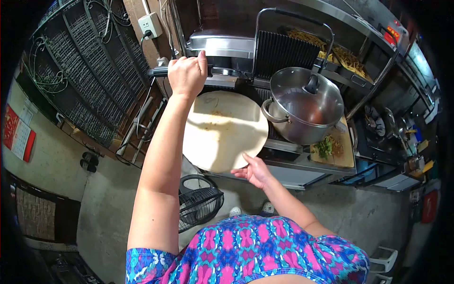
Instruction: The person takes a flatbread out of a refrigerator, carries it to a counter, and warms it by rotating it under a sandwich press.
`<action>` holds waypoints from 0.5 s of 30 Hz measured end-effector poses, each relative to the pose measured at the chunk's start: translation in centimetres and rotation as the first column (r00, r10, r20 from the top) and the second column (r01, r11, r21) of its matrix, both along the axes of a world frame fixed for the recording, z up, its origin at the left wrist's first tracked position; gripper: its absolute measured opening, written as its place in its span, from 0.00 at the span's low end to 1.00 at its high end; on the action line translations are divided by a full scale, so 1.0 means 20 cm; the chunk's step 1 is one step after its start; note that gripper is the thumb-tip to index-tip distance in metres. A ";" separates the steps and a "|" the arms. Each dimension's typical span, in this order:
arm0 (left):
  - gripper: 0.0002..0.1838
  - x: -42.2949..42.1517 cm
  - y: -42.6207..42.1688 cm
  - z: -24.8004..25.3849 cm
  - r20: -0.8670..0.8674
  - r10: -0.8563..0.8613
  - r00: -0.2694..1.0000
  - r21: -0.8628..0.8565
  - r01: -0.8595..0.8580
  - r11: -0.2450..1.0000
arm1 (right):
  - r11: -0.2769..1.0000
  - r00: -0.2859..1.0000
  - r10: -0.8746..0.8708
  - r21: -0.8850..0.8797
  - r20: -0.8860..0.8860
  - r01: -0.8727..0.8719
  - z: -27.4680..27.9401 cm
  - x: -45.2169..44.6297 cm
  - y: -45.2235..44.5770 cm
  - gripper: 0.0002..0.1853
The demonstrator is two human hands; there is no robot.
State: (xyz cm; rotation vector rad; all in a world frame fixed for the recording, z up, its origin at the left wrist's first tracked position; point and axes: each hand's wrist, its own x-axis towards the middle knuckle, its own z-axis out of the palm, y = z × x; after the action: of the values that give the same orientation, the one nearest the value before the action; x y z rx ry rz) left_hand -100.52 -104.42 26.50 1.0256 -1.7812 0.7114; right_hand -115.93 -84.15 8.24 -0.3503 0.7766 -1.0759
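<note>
My left hand (185, 73) is wrapped round the black handle (160, 72) of the left contact grill (222, 45), which has a shiny metal lid. How far that lid is raised I cannot tell. In front of it lies a large round cream-coloured disc (224, 137) with brown specks; whether it is flatbread or a board is unclear. My right hand (255, 171) pinches its near edge, thumb on top and fingers below. A ribbed grill plate (283, 54) stands raised at the right, behind a steel pot (305, 128) with a glass lid (312, 94).
Chopped greens (325, 147) lie on a wooden board (338, 161) beside the pot. Trays of fries (350, 61) stand at the back right. A black fan (201, 203) is on the floor below the counter. A stove (376, 130) sits farther right.
</note>
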 end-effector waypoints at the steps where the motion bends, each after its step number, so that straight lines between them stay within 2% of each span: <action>1: 0.27 0.00 0.00 0.00 0.010 0.008 1.000 0.007 -0.008 1.000 | 1.000 1.000 0.003 -0.002 0.001 -0.003 0.00 0.05 0.03 0.22; 3: 0.27 0.00 0.00 0.00 0.028 0.025 0.999 0.023 -0.026 0.999 | 0.996 0.991 -0.052 -0.067 0.125 0.061 -0.02 0.17 0.13 0.23; 4: 0.27 0.00 0.01 0.01 0.027 0.030 0.999 0.022 -0.030 0.999 | 0.996 0.991 -0.048 -0.068 0.124 0.056 -0.01 0.22 0.15 0.23; 8: 0.27 0.00 0.02 0.01 0.033 0.044 0.998 0.023 -0.045 0.999 | 0.977 0.923 -0.189 -0.035 0.335 0.212 0.09 0.40 0.24 0.23; 13: 0.27 0.00 0.00 0.00 0.025 0.019 0.999 0.019 -0.020 1.000 | 0.970 0.927 -0.174 -0.101 0.333 0.219 -0.04 0.53 0.06 0.25; 15: 0.27 0.01 -0.01 0.01 0.032 0.022 0.999 0.023 -0.023 0.999 | 0.972 0.894 -0.196 -0.040 0.403 0.231 -0.07 0.56 -0.05 0.26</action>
State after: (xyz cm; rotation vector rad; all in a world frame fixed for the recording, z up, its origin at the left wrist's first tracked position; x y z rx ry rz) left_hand -100.33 -104.71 26.69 1.0565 -1.8115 0.7261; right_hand -104.81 -85.16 6.91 -0.1106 0.4099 -1.3399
